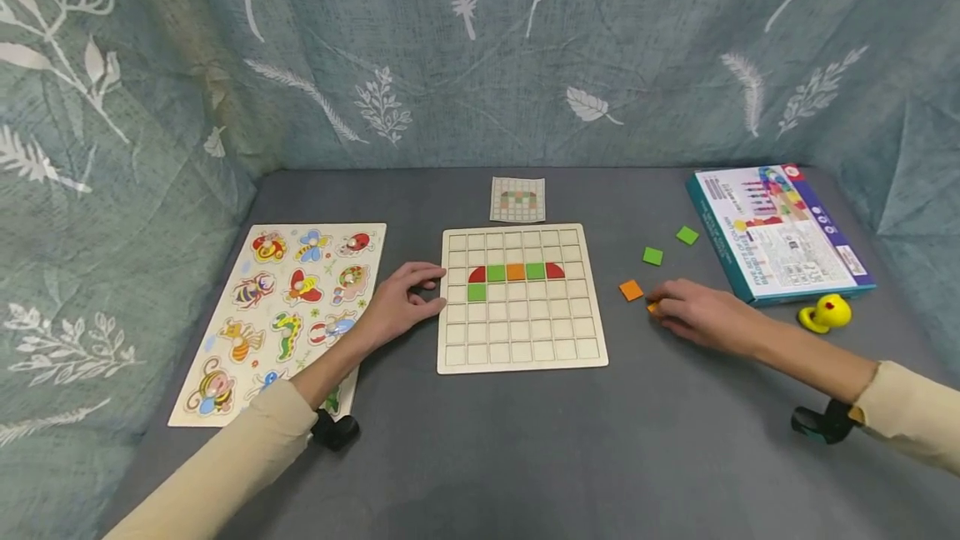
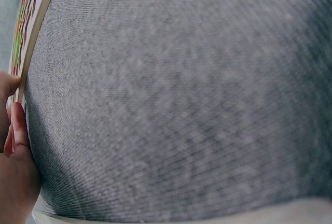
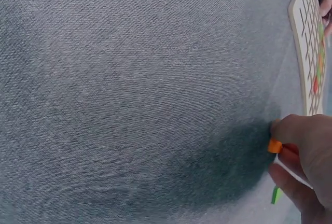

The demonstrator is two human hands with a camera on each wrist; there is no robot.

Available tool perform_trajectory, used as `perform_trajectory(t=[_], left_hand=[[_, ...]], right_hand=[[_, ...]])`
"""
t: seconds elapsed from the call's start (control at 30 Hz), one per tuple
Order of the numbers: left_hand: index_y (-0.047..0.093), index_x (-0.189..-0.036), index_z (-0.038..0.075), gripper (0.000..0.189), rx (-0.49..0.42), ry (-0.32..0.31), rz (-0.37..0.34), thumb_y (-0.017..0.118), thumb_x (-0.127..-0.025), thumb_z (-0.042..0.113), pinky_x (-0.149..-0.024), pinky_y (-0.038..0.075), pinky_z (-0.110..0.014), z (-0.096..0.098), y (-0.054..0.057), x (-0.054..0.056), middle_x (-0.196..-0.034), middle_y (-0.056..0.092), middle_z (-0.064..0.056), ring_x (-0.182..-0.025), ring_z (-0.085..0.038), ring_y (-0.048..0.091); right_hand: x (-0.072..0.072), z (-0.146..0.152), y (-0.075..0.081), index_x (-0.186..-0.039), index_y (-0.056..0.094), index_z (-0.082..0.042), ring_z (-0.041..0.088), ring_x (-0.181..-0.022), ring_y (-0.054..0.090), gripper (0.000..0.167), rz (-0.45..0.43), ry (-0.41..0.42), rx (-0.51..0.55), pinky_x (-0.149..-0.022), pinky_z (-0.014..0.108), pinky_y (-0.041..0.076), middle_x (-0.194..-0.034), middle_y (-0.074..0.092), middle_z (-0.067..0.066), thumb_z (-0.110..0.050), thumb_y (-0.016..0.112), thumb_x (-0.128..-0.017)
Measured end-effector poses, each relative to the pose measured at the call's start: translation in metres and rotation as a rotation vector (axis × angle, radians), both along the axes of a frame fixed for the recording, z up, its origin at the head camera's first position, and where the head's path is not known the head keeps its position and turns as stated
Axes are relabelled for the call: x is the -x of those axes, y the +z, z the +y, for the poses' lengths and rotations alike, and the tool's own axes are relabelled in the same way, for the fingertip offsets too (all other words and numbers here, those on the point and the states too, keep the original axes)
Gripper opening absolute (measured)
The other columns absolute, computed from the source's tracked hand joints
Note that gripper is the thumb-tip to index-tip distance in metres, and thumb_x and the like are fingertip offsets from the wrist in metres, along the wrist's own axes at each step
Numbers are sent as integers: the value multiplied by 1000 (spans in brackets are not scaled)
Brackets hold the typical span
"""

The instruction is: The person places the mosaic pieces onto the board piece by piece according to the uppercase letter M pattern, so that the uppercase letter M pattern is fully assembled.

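Note:
A wooden grid board (image 1: 528, 332) lies in the middle of the table. One row bears a red rounded tile (image 1: 554, 272) at each end, with green, orange and green squares between them; a green square (image 1: 477, 292) sits below the left red one. My left hand (image 1: 397, 302) touches the board's left edge with thumb and fingertips, its fingers relaxed. To the right of the board, my right hand (image 1: 693, 315) pinches an orange square tile (image 3: 275, 145) between thumb and finger, low over the table. Another orange tile (image 1: 631, 290) lies just beside those fingertips.
Two loose green tiles (image 1: 652, 256) lie beyond the right hand. A pattern card (image 1: 517, 199) is behind the board. An insect picture puzzle (image 1: 287, 290) lies at left, partly under the left forearm. At right are a box (image 1: 783, 232) and a yellow toy duck (image 1: 828, 312).

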State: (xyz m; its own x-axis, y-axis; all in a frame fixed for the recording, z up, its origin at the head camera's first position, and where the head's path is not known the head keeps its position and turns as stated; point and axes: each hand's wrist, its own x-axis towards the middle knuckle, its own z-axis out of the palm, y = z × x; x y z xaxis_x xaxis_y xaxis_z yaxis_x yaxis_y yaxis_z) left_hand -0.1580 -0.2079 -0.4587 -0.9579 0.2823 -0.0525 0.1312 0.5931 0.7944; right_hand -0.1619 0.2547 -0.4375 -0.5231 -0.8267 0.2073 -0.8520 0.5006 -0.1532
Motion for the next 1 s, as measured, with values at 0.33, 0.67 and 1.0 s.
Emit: perform_trajectory(t=[0.33,0.67,1.0], left_hand=[[60,-132,8,46,5,-2,4,70,-88,17,-77,50,-19,0,0,6,-136,52,-9,-110,-23,60],[61,-130,6,45,3,6,28,71,-88,16,-76,50,-17,0,-3,2,-134,53,-10,-110,-24,60],[61,-131,8,45,17,16,14,71,-88,17,-76,50,-19,0,-2,1,-135,53,-8,-109,-23,61]], right_hand=[[6,2,-2,-98,69,-14,16,-94,65,27,9,25,-32,-71,33,56,-106,69,3,-3,78,-76],[15,-6,-3,-115,67,-10,16,-88,60,35,110,159,62,-64,31,52,-104,66,5,-29,40,-104],[5,-61,-2,-112,69,-9,16,-89,59,31,119,271,182,-69,30,53,-103,63,7,-26,46,-102]])
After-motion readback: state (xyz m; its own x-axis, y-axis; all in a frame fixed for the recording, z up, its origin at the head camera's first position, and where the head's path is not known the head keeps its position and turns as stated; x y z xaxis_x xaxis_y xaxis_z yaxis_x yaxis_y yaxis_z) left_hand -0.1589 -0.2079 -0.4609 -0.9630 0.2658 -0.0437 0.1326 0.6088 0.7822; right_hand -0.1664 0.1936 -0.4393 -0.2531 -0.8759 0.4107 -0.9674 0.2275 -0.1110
